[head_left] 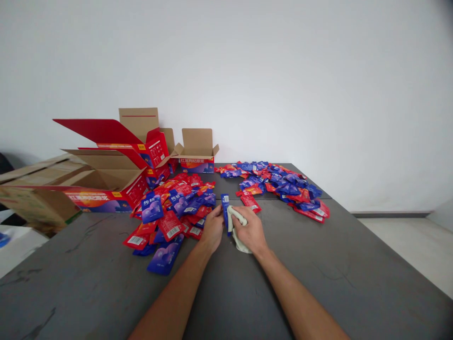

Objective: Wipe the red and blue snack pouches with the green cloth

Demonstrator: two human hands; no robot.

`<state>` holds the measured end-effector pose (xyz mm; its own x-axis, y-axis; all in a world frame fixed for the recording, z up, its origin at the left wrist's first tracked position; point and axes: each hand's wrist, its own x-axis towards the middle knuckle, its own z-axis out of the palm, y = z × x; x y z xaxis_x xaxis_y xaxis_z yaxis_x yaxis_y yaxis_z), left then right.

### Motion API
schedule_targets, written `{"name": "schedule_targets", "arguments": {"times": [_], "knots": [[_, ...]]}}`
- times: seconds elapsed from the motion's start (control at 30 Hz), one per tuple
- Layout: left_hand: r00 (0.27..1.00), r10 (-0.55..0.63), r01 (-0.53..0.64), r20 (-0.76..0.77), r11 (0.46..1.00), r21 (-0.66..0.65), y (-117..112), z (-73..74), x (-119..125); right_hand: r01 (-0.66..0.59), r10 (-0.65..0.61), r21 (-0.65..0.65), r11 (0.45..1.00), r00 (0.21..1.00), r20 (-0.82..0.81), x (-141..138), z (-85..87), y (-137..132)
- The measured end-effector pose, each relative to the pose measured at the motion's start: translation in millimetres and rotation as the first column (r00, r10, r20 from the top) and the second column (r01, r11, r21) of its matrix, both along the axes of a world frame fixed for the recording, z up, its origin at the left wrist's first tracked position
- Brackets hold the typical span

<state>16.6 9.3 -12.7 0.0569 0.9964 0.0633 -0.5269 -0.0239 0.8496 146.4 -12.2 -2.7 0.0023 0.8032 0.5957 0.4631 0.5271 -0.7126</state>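
In the middle of the table, my left hand [213, 230] is closed on the left edge of a blue sachet [224, 203], held upright with a white barcode patch near its top. My right hand [250, 229] grips a whitish cloth [240, 243] and presses it against the sachet's right side; part of the cloth hangs below the fingers. Left of my hands lies a heap of red and blue sachets [173, 203]. A single red sachet [250, 202] rests just behind my right hand.
A second pile of sachets [283, 182] spreads over the back right of the dark table [300, 283]. Open red cartons [102, 196] stand at the left, and a smaller open box [197, 163] at the back. Brown cardboard boxes [38, 198] sit beyond the left edge. A white wall [265, 80] rises behind.
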Motion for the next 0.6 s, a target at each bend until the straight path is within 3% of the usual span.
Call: {"name": "schedule_targets", "arguments": {"times": [0.13,0.3,0.47,0.6], "knots": [[0.988,0.046,-0.033,0.144,0.995,-0.095,-0.1,9.2,-2.0,-0.001,0.001,0.000,1.000,0.999,0.052,1.5,-3.9,0.5],[0.987,-0.127,0.132,0.095,0.989,-0.058,-3.8,15.9,-8.8,-0.044,0.043,0.002,0.999,0.986,0.162,2.5,-9.5,1.2],[0.951,-0.304,0.302,-0.051,0.952,-0.042,-13.0,12.5,-4.8,0.146,-0.149,0.036,0.989,0.981,0.124,13.5,-1.3,4.5],[0.919,-0.393,0.393,-0.005,0.919,-0.034,-18.8,15.9,2.4,0.221,-0.226,0.055,0.974,0.970,0.095,20.2,3.7,6.4]]}}
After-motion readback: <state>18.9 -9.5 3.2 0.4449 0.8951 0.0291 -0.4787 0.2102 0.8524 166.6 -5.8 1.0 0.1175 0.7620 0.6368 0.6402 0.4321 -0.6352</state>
